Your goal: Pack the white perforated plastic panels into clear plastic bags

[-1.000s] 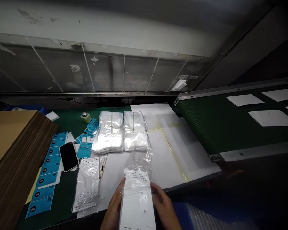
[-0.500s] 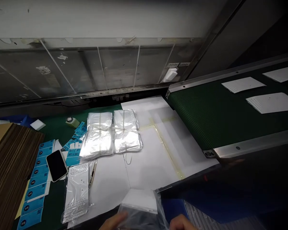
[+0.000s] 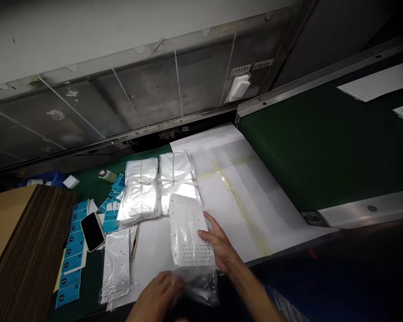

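A white slotted panel (image 3: pixel 191 232) in a clear plastic bag tilts over the front part of the work surface. My right hand (image 3: pixel 220 248) grips its right edge, thumb on the front and fingers at the side and behind. The loose lower end of the bag (image 3: pixel 199 286) hangs toward me. My left hand (image 3: pixel 159 293) is at the lower left of this bag, its fingertips blurred by motion; whether they pinch the film is unclear. To the left lies another bagged white panel (image 3: pixel 116 264), with a thin pen-like tool (image 3: pixel 135 243) beside it.
Two tied stacks of clear bags (image 3: pixel 141 190) lie behind. On the left are a phone (image 3: pixel 92 232), blue labels (image 3: pixel 70 275), a small bottle (image 3: pixel 107 175) and stacked cardboard (image 3: pixel 36 241). A green conveyor (image 3: pixel 322 147) carrying white panels (image 3: pixel 379 82) ends at the right.
The bagged panel has come up from the bottom edge over the work surface, with my right hand now on its right side. My view has tilted, and the conveyor panels have shifted right.
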A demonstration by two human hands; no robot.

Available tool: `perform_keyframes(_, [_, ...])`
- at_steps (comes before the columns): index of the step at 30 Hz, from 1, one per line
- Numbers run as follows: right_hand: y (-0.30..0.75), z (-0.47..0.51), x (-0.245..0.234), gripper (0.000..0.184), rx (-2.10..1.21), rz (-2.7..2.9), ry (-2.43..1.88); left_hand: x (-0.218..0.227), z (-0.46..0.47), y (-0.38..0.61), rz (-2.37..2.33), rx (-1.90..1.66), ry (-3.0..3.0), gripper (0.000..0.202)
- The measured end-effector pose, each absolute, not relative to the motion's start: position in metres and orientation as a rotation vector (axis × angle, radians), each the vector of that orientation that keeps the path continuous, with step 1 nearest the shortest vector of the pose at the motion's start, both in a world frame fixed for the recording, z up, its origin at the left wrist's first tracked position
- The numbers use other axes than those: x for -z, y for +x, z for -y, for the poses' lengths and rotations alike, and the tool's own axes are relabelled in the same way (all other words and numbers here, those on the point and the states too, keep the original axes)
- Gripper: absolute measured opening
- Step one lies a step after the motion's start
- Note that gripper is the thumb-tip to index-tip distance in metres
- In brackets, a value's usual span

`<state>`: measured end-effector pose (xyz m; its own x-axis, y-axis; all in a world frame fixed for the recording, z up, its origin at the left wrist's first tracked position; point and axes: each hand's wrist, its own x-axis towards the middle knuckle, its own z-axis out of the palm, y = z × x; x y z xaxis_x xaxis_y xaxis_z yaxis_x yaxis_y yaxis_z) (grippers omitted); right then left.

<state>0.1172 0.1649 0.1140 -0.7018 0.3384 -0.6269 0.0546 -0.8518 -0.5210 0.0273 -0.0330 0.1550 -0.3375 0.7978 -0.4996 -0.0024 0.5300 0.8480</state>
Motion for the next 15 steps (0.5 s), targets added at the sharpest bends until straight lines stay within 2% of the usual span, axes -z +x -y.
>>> perform_keyframes(3, [0.124,-0.166,-0.119,0.076,-2.544,0.953,-1.051,-0.154,0.014,0.017,-1.679,-1.083,0.254,0.054])
perform_keyframes(7, [0.136,-0.145,-0.105,0.072,-2.455,1.029,-1.04,-0.129,-0.014,0.024,-1.252,-1.365,-0.375,0.05])
perform_keyframes(12, [0.149,-0.133,-0.078,0.082,-2.513,0.888,-1.351,-0.095,-0.025,0.037,-1.143,-1.505,-0.546,0.036])
perform_keyframes(15, [0.157,-0.139,-0.07,0.072,-2.666,0.866,-1.424,-0.085,-0.024,0.041,-1.141,-1.484,-0.477,0.038])
